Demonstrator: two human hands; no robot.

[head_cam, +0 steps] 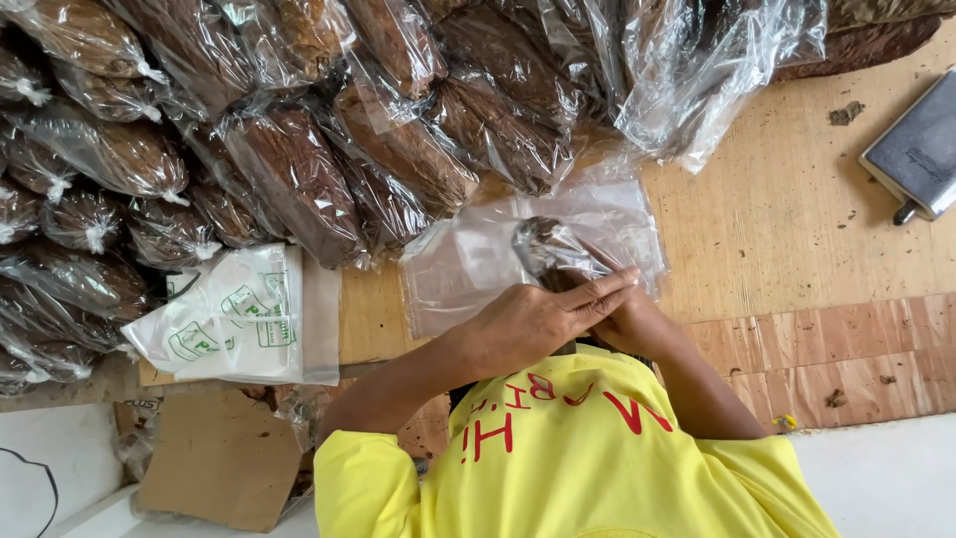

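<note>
A small clear plastic bag (551, 247) stuffed with brown dried leaves is held just above the wooden tabletop (797, 219). My left hand (543, 317) lies across it from the left, fingers straight and pressed together over the bag's lower end. My right hand (629, 321) comes in from the right and sits under the left one, mostly hidden, gripping the same end of the bag. Beneath the bag lies a flat stack of empty clear bags (463, 269). My yellow shirt (588, 458) fills the bottom of the view.
A big heap of tied clear bags filled with brown leaves (289, 169) covers the top and left. White bags with green print (239, 319) lie at the left. A grey metal object (921, 149) sits at the right edge. Brown cardboard (219, 458) lies below.
</note>
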